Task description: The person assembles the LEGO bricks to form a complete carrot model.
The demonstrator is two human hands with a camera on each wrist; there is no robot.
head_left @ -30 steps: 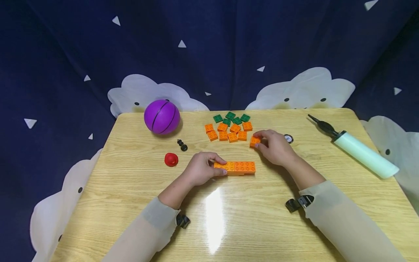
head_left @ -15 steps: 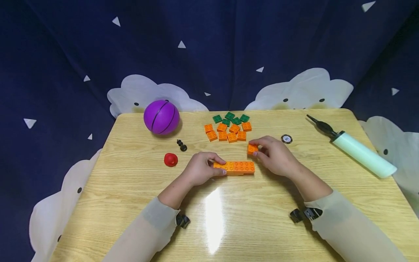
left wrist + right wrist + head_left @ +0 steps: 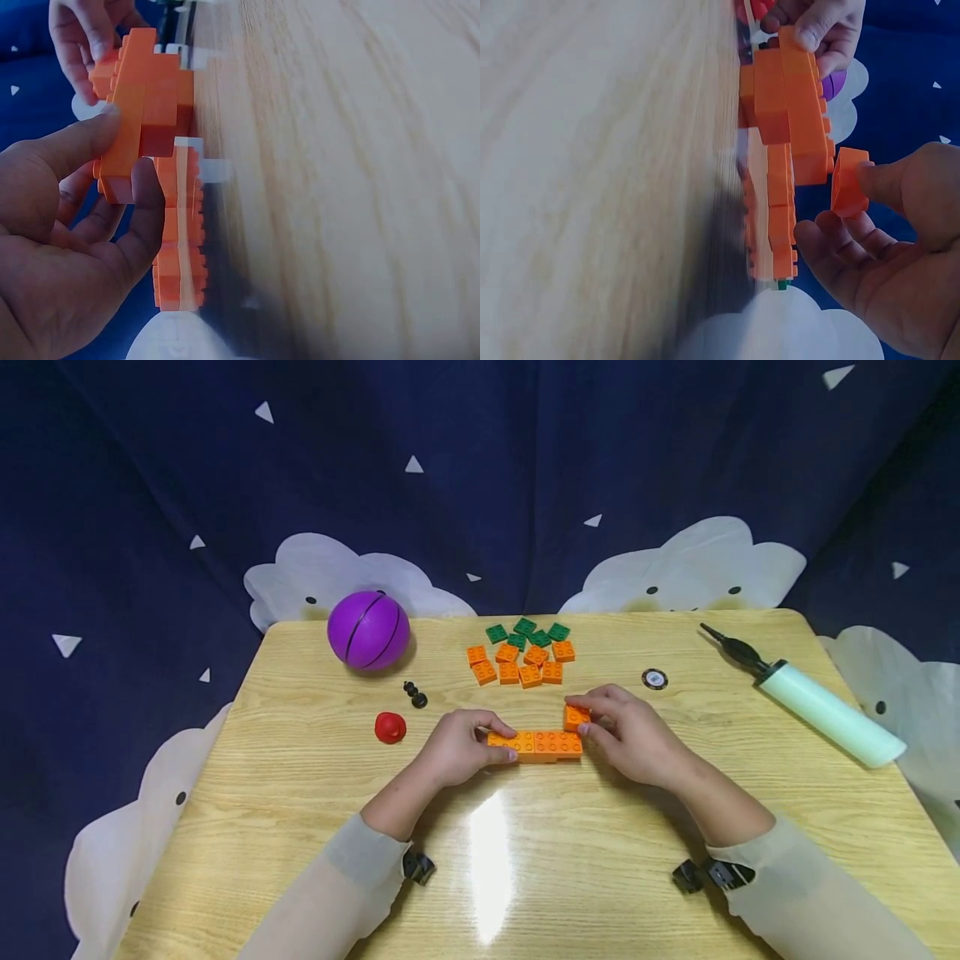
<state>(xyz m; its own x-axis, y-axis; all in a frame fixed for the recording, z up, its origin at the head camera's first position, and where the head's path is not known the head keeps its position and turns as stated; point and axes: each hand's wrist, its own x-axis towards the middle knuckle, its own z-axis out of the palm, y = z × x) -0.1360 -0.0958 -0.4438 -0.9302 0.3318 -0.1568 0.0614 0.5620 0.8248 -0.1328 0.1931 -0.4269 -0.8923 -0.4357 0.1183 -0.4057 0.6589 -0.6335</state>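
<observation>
My left hand (image 3: 461,747) grips the left end of an orange toy brick assembly (image 3: 557,743), thumb in front and fingers behind. In the left wrist view the assembly (image 3: 131,112) has a long studded top layer over narrower bricks underneath. My right hand (image 3: 630,735) pinches a small orange brick (image 3: 576,717) between thumb and fingers. That small brick (image 3: 850,182) is close above the studs at the assembly's right end, shown in the right wrist view. Loose orange bricks (image 3: 530,676) lie in a group behind the assembly.
Several flat green bricks (image 3: 525,627) lie at the back edge of the table. A purple ball (image 3: 368,631), a black chess piece (image 3: 416,695) and a red toy hat (image 3: 390,727) are to the left. At right are a poker chip (image 3: 655,679) and a hand pump (image 3: 832,714).
My right hand has brought the small orange brick nearer and slightly left, from beside the loose bricks to the assembly's right end. My left hand keeps its grip in place.
</observation>
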